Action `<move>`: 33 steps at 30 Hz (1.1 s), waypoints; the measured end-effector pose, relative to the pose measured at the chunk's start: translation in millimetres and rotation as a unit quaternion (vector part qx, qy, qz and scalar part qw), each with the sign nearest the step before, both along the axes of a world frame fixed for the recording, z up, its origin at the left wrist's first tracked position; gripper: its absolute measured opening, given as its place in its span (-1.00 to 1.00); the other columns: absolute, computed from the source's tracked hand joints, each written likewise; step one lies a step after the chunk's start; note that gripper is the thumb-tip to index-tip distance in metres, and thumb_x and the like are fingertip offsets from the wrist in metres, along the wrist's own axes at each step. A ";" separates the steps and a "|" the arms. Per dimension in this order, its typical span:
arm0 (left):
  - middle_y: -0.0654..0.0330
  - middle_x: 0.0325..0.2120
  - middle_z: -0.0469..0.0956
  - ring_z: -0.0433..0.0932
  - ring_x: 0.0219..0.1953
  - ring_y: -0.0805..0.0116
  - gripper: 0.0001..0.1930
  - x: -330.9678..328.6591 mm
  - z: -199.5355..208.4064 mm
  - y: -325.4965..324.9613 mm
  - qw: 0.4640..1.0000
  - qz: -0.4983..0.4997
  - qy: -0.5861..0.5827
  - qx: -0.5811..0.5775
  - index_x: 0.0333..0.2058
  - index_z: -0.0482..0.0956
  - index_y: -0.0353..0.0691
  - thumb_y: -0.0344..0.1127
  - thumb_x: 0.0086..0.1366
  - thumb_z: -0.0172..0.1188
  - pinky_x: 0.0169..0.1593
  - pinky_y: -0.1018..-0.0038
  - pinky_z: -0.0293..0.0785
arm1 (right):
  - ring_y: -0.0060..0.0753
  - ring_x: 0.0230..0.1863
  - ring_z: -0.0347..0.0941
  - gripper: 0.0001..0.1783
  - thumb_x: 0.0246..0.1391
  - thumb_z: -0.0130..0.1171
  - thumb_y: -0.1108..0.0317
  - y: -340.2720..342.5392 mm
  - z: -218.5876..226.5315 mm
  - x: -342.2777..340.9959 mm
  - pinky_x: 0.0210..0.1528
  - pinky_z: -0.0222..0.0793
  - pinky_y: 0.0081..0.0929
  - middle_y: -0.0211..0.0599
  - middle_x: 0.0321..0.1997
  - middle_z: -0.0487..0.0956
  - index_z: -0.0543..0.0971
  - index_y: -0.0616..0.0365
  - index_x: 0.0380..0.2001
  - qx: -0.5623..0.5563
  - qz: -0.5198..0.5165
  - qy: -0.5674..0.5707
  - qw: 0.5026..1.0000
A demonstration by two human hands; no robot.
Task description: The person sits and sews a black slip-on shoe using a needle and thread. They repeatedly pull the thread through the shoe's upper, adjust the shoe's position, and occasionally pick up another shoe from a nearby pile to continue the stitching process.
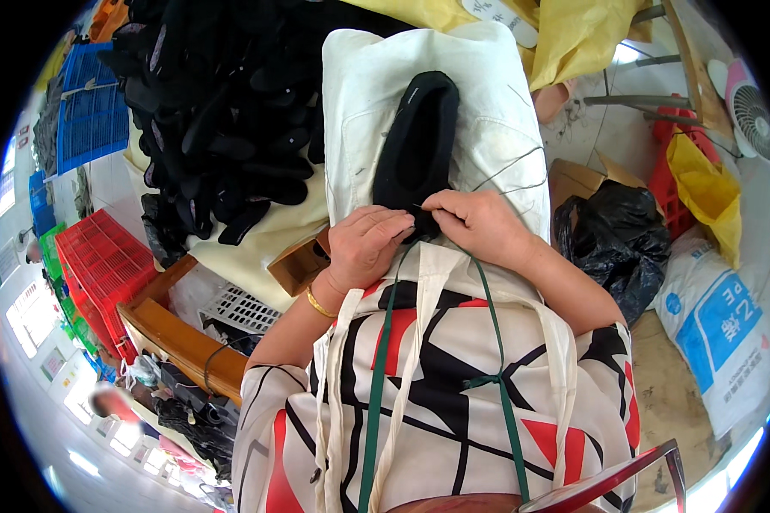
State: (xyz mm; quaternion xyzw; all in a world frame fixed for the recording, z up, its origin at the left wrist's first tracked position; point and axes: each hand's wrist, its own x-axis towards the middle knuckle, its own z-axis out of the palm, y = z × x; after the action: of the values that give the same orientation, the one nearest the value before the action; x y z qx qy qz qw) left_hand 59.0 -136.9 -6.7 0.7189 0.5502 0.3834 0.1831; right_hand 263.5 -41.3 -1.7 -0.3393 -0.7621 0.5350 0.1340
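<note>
A black slip-on shoe (pixel 417 141) lies sole-down on a white cloth-covered pad (pixel 351 111) in front of me, its opening facing up. My left hand (pixel 370 245) has its fingers pressed together on the shoe's near end. Opposite it, my right hand (pixel 481 224) pinches with thumb and forefinger at the same end; what sits between those fingertips is too small to make out. Dark threads (pixel 506 175) trail over the pad just beyond my right hand. The fingers partly cover the near end of the shoe.
A large heap of black shoes (pixel 222 111) lies at the far left. Nearer are a wooden drawer (pixel 184 342), a red crate (pixel 107 269) and a small cardboard box (pixel 299 263). To the right are a black plastic bag (pixel 616 244), a white-and-blue sack (pixel 719 333) and a fan (pixel 753 120).
</note>
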 end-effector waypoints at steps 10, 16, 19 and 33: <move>0.15 -0.38 0.68 0.67 -0.34 0.17 -0.72 0.4 0.3 -0.8 1.000 0.007 -0.007 -0.012 -0.29 0.63 -0.19 -0.53 -0.03 0.42 -0.26 0.40 0.61 | 0.09 -0.34 0.57 -0.82 0.13 0.10 0.37 5.7 1.9 -4.9 -0.26 0.51 -0.12 -0.06 -0.37 0.64 0.63 0.13 -0.24 0.015 0.023 -0.015 0.999; 0.14 -0.36 0.69 0.68 -0.32 0.17 -0.72 1.6 -2.6 -6.2 0.998 0.022 -0.029 -0.043 -0.30 0.64 -0.20 -0.57 -0.03 0.42 -0.23 0.40 0.61 | -0.02 -0.32 0.60 -0.85 0.18 0.15 0.40 11.7 2.7 -10.4 -0.25 0.52 -0.36 -0.10 -0.33 0.65 0.60 0.17 -0.21 0.007 0.052 -0.043 0.998; 0.13 -0.34 0.69 0.68 -0.31 0.17 -0.73 1.3 -4.4 -7.0 0.997 0.033 -0.055 -0.053 -0.29 0.64 -0.20 -0.58 -0.02 0.41 -0.23 0.40 0.61 | 0.08 -0.30 0.57 -0.85 0.21 0.10 0.30 8.7 -7.4 -11.7 -0.25 0.49 -0.12 -0.10 -0.34 0.64 0.57 0.07 -0.22 -0.013 0.036 -0.023 0.999; 0.11 -0.35 0.69 0.68 -0.31 0.16 -0.73 3.7 -12.5 -9.6 0.996 0.024 -0.076 -0.043 -0.30 0.64 -0.22 -0.58 -0.03 0.42 -0.20 0.39 0.62 | 0.11 -0.34 0.51 -0.88 0.24 0.06 0.37 10.4 -8.1 -35.1 -0.33 0.39 -0.10 -0.11 -0.39 0.54 0.37 0.10 -0.20 -0.029 0.054 -0.076 0.995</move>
State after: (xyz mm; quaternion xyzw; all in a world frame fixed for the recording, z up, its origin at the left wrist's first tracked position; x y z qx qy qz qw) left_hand 62.7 -146.5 -19.2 0.6656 0.5675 0.4175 0.2462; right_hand 228.5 -30.9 -9.8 -0.3416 -0.7712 0.5360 0.0365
